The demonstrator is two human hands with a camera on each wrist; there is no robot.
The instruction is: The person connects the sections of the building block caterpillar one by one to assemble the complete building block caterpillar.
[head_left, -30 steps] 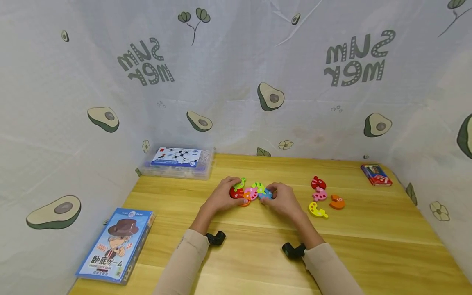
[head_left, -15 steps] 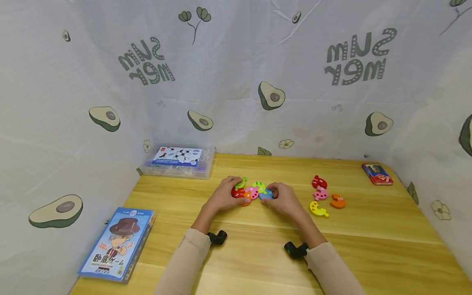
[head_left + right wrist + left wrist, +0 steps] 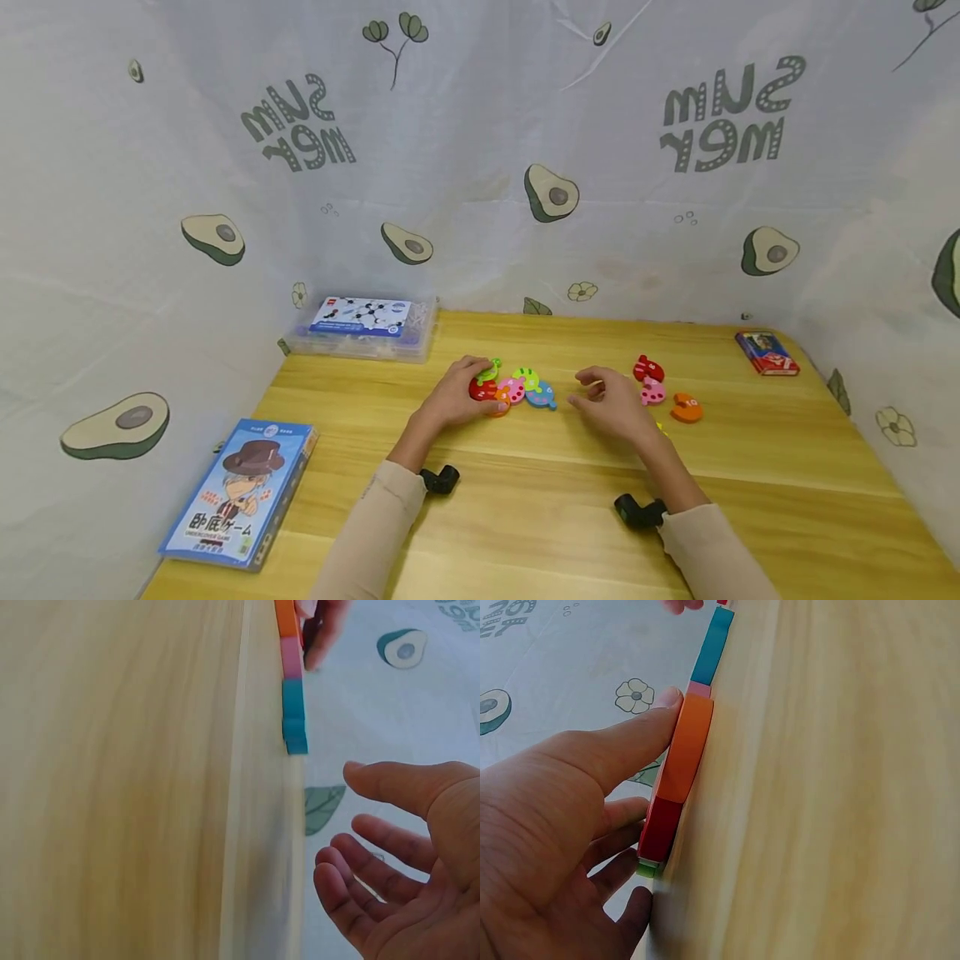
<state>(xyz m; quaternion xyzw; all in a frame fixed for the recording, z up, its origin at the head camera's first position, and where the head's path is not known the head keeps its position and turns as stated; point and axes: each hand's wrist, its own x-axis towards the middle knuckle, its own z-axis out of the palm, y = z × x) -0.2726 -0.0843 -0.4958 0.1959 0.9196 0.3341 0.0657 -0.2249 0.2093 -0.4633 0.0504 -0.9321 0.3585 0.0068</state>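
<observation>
A chain of joined, numbered puzzle pieces lies flat mid-table: a light green head piece [image 3: 491, 369], a red piece [image 3: 477, 392], an orange piece [image 3: 502, 405], a pink piece [image 3: 513, 392], a green striped piece [image 3: 528, 379] and a blue piece [image 3: 541, 396]. My left hand [image 3: 457, 397] holds the chain's left end, its thumb against the orange piece and fingers around the red and light green ones. Apart from the blue end, my right hand [image 3: 611, 404] hovers with loosely bent fingers, holding nothing; the right wrist view shows a gap there.
Loose on the right lie a red piece [image 3: 648, 369], a pink piece [image 3: 653, 392] and an orange piece [image 3: 686, 408]; a yellow piece [image 3: 662, 428] is mostly hidden by my right hand. A clear plastic case [image 3: 360, 346], a blue game box [image 3: 240, 496] and a small card box [image 3: 767, 353] stand around.
My right hand has let go of the blue piece and moved right, toward the loose pieces, now covering most of the yellow one. The left hand has stayed on the chain.
</observation>
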